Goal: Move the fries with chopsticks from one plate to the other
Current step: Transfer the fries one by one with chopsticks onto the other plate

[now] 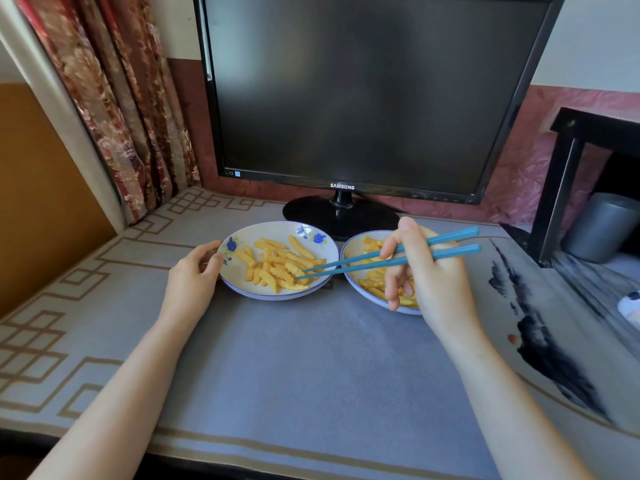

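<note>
On the grey patterned table mat [287,358], two white plates with blue rims, side by side, nearly touching, just near of a dark monitor [363,95] on its round stand. Left plate [242,271] (blue flowers on the far rim) heaped with fries [277,263]; right plate [353,252] also holding fries, partly hidden. Left hand [194,275] curled at the left plate's left rim, fingertips touching the edge. Right hand [426,268] over the right plate, thumb and fingers pressed around teal chopsticks [388,259]. Tips slightly parted, down among the left plate's fries; whether one is gripped, cannot tell.
</note>
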